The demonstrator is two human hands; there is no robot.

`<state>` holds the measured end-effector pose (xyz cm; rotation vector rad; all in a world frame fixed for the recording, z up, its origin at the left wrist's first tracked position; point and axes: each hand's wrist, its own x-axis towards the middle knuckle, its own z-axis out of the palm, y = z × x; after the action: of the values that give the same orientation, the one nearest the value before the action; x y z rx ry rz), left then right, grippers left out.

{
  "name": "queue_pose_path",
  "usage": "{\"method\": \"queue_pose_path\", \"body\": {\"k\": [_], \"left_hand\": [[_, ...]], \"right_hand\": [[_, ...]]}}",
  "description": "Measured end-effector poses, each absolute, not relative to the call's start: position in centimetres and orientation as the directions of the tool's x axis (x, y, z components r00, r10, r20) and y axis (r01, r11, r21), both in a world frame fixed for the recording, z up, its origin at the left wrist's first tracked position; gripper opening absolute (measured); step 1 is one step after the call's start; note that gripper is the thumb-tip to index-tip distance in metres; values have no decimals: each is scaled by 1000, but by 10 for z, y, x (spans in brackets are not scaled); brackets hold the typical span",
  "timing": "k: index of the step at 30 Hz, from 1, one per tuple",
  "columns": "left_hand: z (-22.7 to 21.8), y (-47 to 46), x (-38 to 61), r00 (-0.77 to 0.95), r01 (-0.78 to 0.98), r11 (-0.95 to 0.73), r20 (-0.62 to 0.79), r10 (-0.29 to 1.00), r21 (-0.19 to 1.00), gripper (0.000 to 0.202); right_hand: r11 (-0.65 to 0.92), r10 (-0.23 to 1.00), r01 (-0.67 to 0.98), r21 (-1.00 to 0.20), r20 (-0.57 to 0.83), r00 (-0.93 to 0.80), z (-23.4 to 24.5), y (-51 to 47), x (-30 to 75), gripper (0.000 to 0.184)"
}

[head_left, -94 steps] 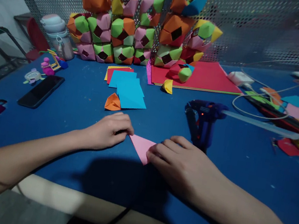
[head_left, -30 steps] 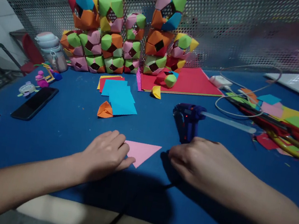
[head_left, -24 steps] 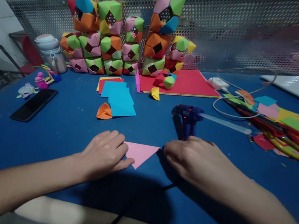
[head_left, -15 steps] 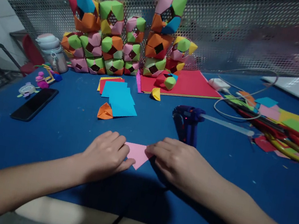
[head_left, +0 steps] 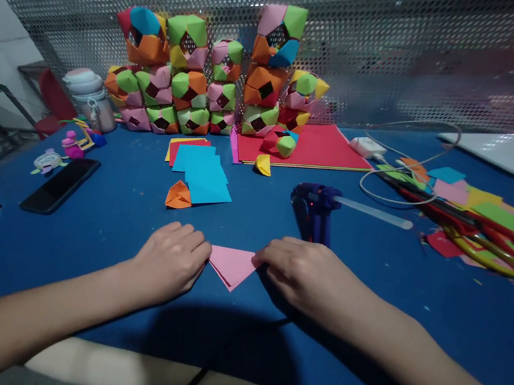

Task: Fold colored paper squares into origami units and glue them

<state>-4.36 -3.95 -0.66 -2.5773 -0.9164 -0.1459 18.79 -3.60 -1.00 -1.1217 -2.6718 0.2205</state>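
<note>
A pink paper square [head_left: 232,267], folded into a triangle with its tip toward me, lies flat on the blue table. My left hand [head_left: 176,256] is closed at the triangle's left corner, its fingertips partly hidden behind the knuckles. At the right corner, my right hand [head_left: 296,266] pinches the paper between thumb and fingers. Just beyond my right hand stands a dark blue glue gun [head_left: 316,209] with a clear glue stick. Farther left are blue paper squares [head_left: 207,178] and a folded orange paper piece [head_left: 179,195].
Stacked paper modules [head_left: 196,100] stand along the mesh at the back. Red paper sheets [head_left: 327,152] lie beside them. On the right are scissors [head_left: 499,243] among paper scraps and a white cable [head_left: 398,200]. A phone [head_left: 59,186] and a bottle [head_left: 90,100] are at left.
My left hand has shifted left along the fold to the triangle's corner, its thumb off the middle of the paper. My right hand stays at the right corner. The view has tilted slightly.
</note>
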Motion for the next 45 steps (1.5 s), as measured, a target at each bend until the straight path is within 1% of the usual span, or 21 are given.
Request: {"method": "queue_pose_path", "body": {"k": [4, 6, 7, 9, 12, 14, 16, 18, 20, 22, 23, 25, 29, 31, 34, 37, 39, 41, 42, 43, 45], "left_hand": [[-4, -42, -45, 787, 607, -691, 183, 589, -392, 14], [-2, -43, -45, 774, 621, -679, 166, 611, -392, 14], [-2, -43, -44, 762, 637, -676, 171, 624, -371, 15], [-1, -43, -43, 736, 676, -688, 206, 645, -264, 19], [-3, -43, -39, 708, 678, -735, 251, 660, 22, 33], [-6, -42, -37, 701, 647, -744, 251, 667, 167, 36], [-10, -41, -35, 696, 620, -745, 265, 667, 247, 29], [-13, -40, -33, 678, 593, -738, 295, 673, 323, 20], [-14, -40, -32, 642, 570, -716, 325, 695, 404, 18], [-14, -40, -30, 605, 553, -694, 351, 715, 460, 18], [-14, -40, -29, 597, 545, -694, 363, 715, 470, 17], [-14, -41, -29, 616, 538, -717, 373, 694, 443, 17], [-16, -42, -32, 748, 521, -801, 293, 595, 296, 18], [-16, -43, -33, 783, 510, -825, 265, 562, 244, 19], [-15, -44, -34, 796, 519, -839, 263, 545, 166, 21], [-13, -46, -33, 798, 554, -831, 253, 547, 51, 22], [-12, -47, -33, 788, 580, -814, 246, 565, 12, 22], [-13, -46, -33, 776, 594, -804, 252, 578, 16, 22], [-13, -45, -33, 770, 593, -804, 267, 579, 33, 21], [-14, -44, -33, 763, 589, -805, 285, 580, 63, 20], [-13, -42, -32, 720, 580, -795, 345, 602, 179, 18]], "right_hand": [[698, 715, 691, -186, 141, -685, -9, -37, 188, 22], [697, 717, 698, -164, 126, -686, -8, -38, 186, 20], [698, 715, 699, -152, 123, -688, -7, -39, 185, 19], [705, 709, 697, -129, 134, -692, -6, -41, 183, 18], [717, 697, 686, -127, 176, -695, -7, -41, 181, 19], [722, 690, 676, -144, 209, -692, -10, -40, 180, 20], [723, 689, 667, -178, 256, -678, -14, -38, 179, 22], [709, 703, 660, -249, 316, -637, -16, -38, 178, 24], [684, 728, 647, -336, 364, -580, -16, -39, 176, 22], [663, 748, 636, -395, 384, -541, -16, -41, 174, 19], [659, 752, 631, -409, 382, -538, -16, -41, 173, 19], [674, 739, 613, -413, 367, -565, -17, -42, 173, 18], [758, 649, 535, -372, 350, -676, -20, -39, 173, 19], [793, 605, 503, -344, 341, -720, -21, -38, 173, 21], [814, 580, 514, -271, 320, -749, -19, -38, 175, 21], [801, 597, 571, -176, 295, -746, -15, -38, 178, 21], [791, 608, 595, -140, 286, -741, -14, -38, 179, 20], [795, 601, 591, -137, 307, -738, -14, -38, 180, 21], [799, 596, 581, -155, 335, -730, -15, -39, 179, 21], [794, 602, 578, -188, 370, -707, -15, -40, 178, 21], [744, 661, 599, -296, 455, -596, -15, -42, 176, 23]]}}
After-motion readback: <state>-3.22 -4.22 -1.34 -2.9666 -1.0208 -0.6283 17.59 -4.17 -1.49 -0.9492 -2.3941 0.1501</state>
